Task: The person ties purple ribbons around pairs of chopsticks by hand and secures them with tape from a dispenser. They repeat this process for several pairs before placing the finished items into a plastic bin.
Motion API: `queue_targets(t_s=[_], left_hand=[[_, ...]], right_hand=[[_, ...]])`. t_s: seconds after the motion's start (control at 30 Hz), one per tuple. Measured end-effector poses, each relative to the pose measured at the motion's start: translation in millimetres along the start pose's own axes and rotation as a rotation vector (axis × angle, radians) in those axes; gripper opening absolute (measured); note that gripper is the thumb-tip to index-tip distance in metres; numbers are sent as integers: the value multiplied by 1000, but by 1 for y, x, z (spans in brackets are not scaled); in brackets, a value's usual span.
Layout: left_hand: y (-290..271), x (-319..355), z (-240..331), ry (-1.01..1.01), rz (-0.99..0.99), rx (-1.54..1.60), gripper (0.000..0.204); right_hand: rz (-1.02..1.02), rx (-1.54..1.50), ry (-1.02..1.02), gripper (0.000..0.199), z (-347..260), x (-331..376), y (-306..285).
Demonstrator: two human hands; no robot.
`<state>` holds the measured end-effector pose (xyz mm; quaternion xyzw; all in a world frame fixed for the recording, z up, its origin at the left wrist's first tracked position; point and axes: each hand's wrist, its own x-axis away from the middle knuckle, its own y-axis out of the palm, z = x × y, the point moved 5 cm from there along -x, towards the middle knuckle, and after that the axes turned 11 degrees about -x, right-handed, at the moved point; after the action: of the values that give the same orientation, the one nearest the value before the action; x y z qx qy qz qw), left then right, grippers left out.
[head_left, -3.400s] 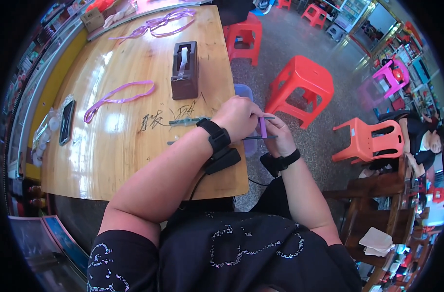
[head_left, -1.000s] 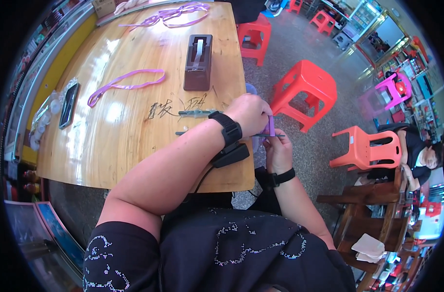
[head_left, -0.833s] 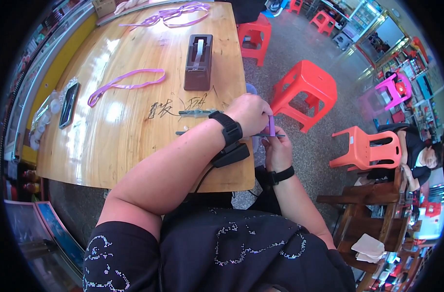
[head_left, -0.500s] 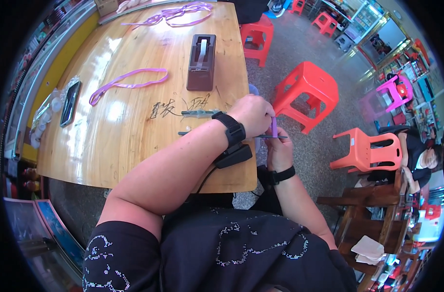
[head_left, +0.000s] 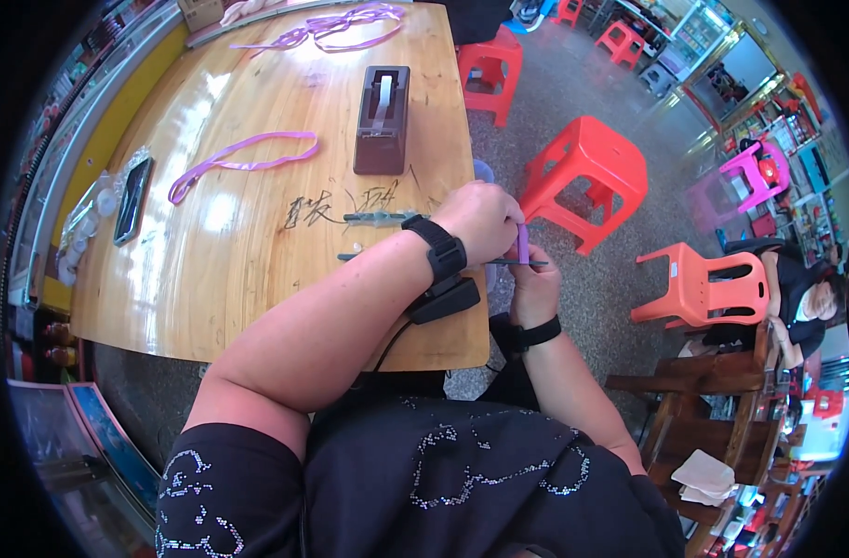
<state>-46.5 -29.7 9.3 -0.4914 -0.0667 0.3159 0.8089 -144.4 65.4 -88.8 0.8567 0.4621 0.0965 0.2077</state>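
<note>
Just past the table's right edge, my two hands meet. My left hand [head_left: 480, 221] is closed, its fingers pinching a narrow purple ribbon [head_left: 524, 244]. That ribbon runs down to a thin dark green stick [head_left: 538, 263] gripped between the fingers of my right hand [head_left: 536, 286]. The stick's left part is partly hidden by my left hand. Beside my left wrist, another dark green stick with clear wrapping [head_left: 373, 219] lies on the wooden table [head_left: 211, 307]. A further stick end [head_left: 348, 257] shows from behind my left forearm.
A dark tape dispenser [head_left: 382, 139] stands beyond my hands. Purple ribbon loops lie mid-table [head_left: 248, 164] and at the far end [head_left: 359, 26]. A phone [head_left: 133, 200] rests at the left. A red stool [head_left: 592, 167] and an orange chair [head_left: 703, 284] stand on the right; a person [head_left: 801, 298] sits there.
Both hands keep nearly the same place and grip on the ribbon and stick. The view has shifted very slightly.
</note>
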Motion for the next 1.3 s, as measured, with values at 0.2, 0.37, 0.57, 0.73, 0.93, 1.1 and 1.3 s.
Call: queue_targets(t_s=[0.2, 0.37, 0.57, 0.73, 0.93, 1.1, 1.3], left_hand=[[1, 0, -1, -4, -2, -5, 18], [1, 0, 0, 6, -4, -8, 18], [1, 0, -1, -3, -7, 8, 18], [0, -1, -1, 4, 9, -19, 19], [1, -1, -1, -4, 26, -10, 19], [0, 0, 1, -13, -12, -17, 19], [-1, 0, 0, -16, -8, -7, 19]], right_hand=[[-6, -78, 42, 10, 6, -1, -3], [21, -95, 16, 9, 4, 0, -5], [50, -98, 23, 10, 3, 1, -8], [88, -63, 39, 14, 0, 9, -4], [93, -79, 72, 20, -2, 12, 1], [56, -185, 130, 15, 2, 5, 3], [20, -217, 130, 11, 6, 4, 2]])
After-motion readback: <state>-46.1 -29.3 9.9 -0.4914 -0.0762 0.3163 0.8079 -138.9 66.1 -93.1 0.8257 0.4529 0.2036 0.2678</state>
